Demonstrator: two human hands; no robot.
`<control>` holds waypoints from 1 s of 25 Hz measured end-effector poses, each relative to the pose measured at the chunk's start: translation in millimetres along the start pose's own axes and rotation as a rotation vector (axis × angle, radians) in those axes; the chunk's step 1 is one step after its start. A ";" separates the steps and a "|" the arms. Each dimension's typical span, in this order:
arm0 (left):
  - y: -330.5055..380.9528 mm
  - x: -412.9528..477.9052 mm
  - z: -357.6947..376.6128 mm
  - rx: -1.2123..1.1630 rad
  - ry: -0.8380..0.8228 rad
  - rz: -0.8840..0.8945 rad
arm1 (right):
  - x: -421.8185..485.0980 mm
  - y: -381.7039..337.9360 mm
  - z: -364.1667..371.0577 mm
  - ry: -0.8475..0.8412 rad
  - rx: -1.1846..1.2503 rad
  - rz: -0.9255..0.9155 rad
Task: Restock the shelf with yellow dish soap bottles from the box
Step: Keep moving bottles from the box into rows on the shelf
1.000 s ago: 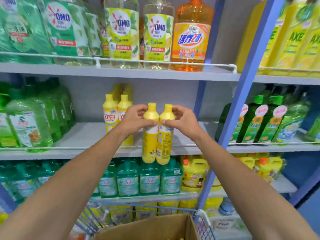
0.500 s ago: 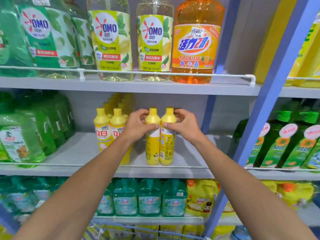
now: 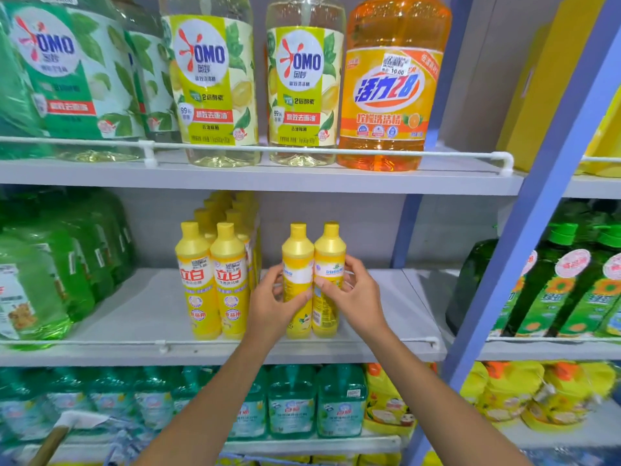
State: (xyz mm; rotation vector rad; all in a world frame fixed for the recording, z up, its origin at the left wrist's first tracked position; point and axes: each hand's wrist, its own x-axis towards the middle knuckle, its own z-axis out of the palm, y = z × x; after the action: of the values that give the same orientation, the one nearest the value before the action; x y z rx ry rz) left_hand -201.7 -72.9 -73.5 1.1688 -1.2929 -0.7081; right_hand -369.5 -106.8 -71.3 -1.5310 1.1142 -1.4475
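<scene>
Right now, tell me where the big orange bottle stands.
In the head view, the orange bottle stands on the top shelf, right of centre, between a yellow-labelled OMO bottle and the blue upright.

We see the two yellow dish soap bottles (image 3: 297,260) in smooth, opaque plastic with a soft sheen, and their labels are glossy film. The middle shelf board (image 3: 141,307) looks matt grey, its front rail (image 3: 111,342) smooth white. The orange detergent bottle (image 3: 386,95) above is clear, glossy plastic. The green refill pouches (image 3: 43,287) are shiny, crinkled film. The blue upright (image 3: 524,243) looks smoothly painted.
</scene>
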 end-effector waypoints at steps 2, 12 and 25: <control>-8.9 -7.7 -0.3 0.041 0.016 0.015 | -6.9 2.9 4.6 0.058 -0.024 -0.018; -22.7 -6.9 -14.5 0.062 -0.088 0.016 | -9.0 6.8 -20.2 -0.151 0.059 -0.002; -23.6 -8.3 -24.8 0.052 -0.215 -0.017 | -32.3 15.2 1.4 -0.091 -0.042 -0.022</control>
State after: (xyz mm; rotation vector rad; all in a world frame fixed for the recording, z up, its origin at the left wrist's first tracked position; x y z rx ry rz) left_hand -174.9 -66.3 -95.4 1.1703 -1.4891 -0.8347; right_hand -369.2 -81.9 -96.9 -1.6266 1.0825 -1.3629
